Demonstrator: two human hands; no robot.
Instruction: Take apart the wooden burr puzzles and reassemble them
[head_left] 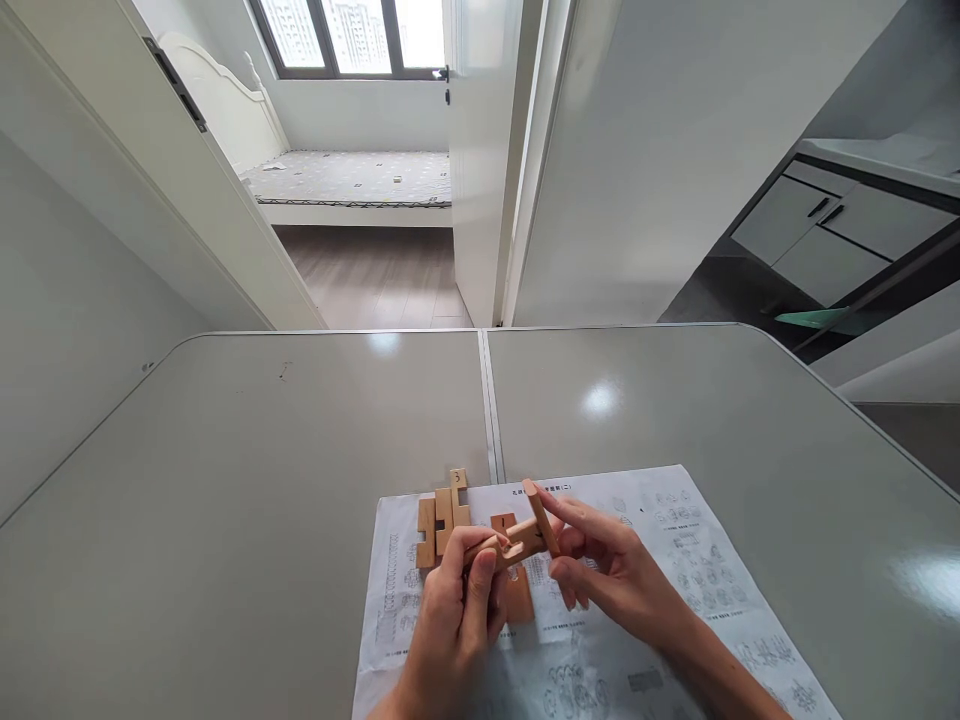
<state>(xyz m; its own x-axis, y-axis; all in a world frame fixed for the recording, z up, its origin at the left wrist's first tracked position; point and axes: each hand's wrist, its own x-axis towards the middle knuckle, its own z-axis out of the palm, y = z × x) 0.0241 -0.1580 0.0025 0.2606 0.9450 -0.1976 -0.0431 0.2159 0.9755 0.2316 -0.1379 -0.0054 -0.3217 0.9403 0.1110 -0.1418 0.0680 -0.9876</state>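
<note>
My left hand [457,605] is closed round a notched wooden puzzle bar [517,546] held just above the table. My right hand [600,570] pinches a second wooden bar [541,515] that crosses the first one at an angle, so the two pieces meet between my hands. Under them lies another wooden block [516,592] on a printed instruction sheet [675,560]. Two or three more notched bars [442,515] lie side by side on the sheet's far left corner, one marked with a number.
The grey folding table [262,480] has a seam down its middle [489,410]. Beyond it an open doorway shows a bed [352,175] under a window. White walls stand left and right, and grey cabinets [832,230] at the far right.
</note>
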